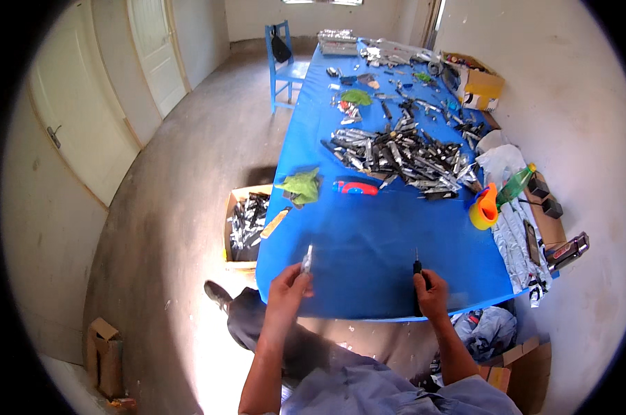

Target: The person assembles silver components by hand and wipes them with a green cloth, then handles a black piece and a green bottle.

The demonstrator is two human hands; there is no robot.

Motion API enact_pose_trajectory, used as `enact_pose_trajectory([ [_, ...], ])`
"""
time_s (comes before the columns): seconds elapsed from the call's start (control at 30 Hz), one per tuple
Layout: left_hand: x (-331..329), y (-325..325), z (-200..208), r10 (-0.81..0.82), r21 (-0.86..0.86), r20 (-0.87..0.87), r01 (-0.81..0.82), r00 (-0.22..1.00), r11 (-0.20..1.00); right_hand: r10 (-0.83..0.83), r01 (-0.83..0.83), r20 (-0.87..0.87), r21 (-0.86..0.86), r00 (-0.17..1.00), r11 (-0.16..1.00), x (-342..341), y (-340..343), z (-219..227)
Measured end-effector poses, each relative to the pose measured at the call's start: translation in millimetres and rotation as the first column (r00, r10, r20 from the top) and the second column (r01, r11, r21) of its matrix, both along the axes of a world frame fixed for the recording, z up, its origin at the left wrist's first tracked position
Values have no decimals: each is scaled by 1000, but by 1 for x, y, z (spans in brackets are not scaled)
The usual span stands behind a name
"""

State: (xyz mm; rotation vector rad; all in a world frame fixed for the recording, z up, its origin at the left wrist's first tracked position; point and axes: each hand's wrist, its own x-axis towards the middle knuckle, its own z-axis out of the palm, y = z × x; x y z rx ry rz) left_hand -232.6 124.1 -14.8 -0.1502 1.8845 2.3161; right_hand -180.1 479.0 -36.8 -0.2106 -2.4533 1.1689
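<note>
On our bench (365,232) lies a pile of pieces (404,158), a cloth (301,185) at its left, a bottle (515,187) at its right; left of the bench, a carton (241,265).

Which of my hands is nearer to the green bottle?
Right. Your right hand is on the near side of the green bottle, somewhat to its left; your left hand is also on the near side, but much farther left.
</note>
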Motion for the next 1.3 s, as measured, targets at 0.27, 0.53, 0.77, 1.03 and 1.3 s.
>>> enact_pose_trajectory([
  [0.27,-52,-2,1,-56,-443,-161,-21,985,896,18,-17,21,-51,1000,999,0,-7,10],
  [0.53,-100,14,20,-116,-699,-397,-218,911,682,36,-35,47,-35,998,999,-2,-8,20],
  [0.77,-132,28,-1,-200,-790,-490,-336,848,513,28,-27,12,-41,1000,999,0,-2,12],
  [1.03,-119,-28,5,-118,-743,-657,-612,745,273,35,-35,-5,-60,999,998,-2,-4,16],
  [1.3,-129,-54,-18,-52,-814,-531,-492,846,308,-2,3,25,-39,1000,999,0,-1,12],
])
